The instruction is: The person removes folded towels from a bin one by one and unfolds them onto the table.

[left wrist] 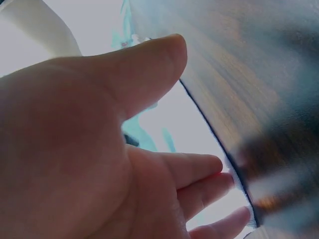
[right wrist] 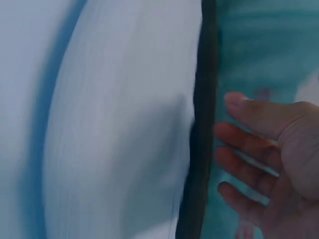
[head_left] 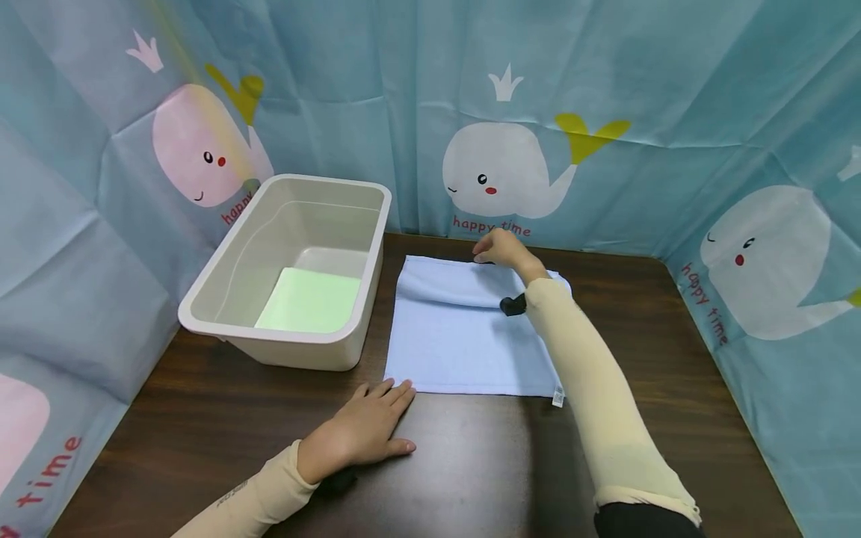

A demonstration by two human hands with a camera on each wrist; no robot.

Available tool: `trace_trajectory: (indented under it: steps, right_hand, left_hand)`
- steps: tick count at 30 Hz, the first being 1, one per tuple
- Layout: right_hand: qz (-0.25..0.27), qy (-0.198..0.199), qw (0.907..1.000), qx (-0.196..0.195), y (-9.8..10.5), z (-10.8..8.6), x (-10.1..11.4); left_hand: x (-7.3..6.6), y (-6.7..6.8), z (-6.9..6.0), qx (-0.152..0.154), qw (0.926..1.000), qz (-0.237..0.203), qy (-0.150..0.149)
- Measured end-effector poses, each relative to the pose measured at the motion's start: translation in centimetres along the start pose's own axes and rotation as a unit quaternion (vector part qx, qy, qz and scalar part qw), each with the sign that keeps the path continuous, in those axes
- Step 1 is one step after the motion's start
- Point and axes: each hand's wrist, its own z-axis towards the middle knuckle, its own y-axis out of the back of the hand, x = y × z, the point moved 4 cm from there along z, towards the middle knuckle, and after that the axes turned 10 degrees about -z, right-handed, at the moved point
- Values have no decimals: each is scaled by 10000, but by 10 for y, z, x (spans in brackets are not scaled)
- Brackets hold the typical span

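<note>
Red lettering (head_left: 471,224) on the blue curtain (head_left: 417,75) reads "happy time" beneath printed whales (head_left: 498,157). The white tag (head_left: 558,396) at the near right corner of the cloth (head_left: 464,344) bears print too small to read from here, as does the left sleeve (head_left: 262,493). The cloth, pale blue, hemmed and roughly square, lies on the dark wood-grain table (head_left: 471,463), a soft ridge crossing its far part. Left hand (head_left: 368,427): flat, fingers extended to the cloth's near left corner. Right hand (head_left: 506,250): fingers loosely bent, holding nothing, just beside the far edge. Left: a grey round-cornered tub (head_left: 309,353) containing a smooth, pale green piece (head_left: 312,299).
</note>
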Motion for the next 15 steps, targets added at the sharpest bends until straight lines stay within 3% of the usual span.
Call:
trace_trajectory:
  steps: [5, 9, 12, 15]
  right_hand:
    - [-256, -583, 9974, -322, 21, -35, -69]
    - [44, -1050, 9933, -487, 21, -54, -118]
    - [337, -1148, 9914, -525, 16, -64, -141]
    - [604, -1115, 9899, -637, 11, -69, -151]
  left_hand:
    - [4, 0, 2, -49, 10000, 25, 12]
    - [8, 2, 2, -112, 9999, 12, -38]
    - [9, 3, 3, -147, 9998, -27, -134]
    - [9, 1, 5, -139, 9994, -38, -304]
